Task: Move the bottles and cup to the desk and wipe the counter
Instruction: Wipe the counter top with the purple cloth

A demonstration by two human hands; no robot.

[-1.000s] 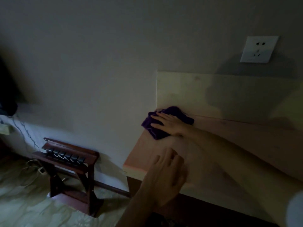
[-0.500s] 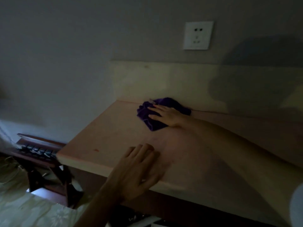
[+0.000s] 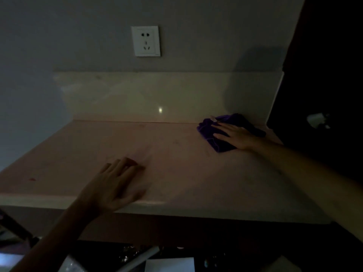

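Two hands on the pale counter (image 3: 176, 154): right hand (image 3: 234, 135) at right of frame, grip spread flat atop purple cloth (image 3: 218, 143) near the backsplash; left hand (image 3: 115, 185) lower centre, fingers apart, flat by front edge. White socket (image 3: 145, 41) upper centre.

A purple cloth (image 3: 220, 134) is lying at the right of the frame, a little above the middle. It is dark purple, soft and bunched up, not folded flat. It is sitting on the pink counter (image 3: 157, 154), right where the counter meets the pale back wall strip. Part of the cloth is hiding under a hand, so only its left side and top edge are showing. The counter is filling the middle of the frame. It is flat, smooth and a bit shiny, with a pale front edge and a small red spot at the lower left.
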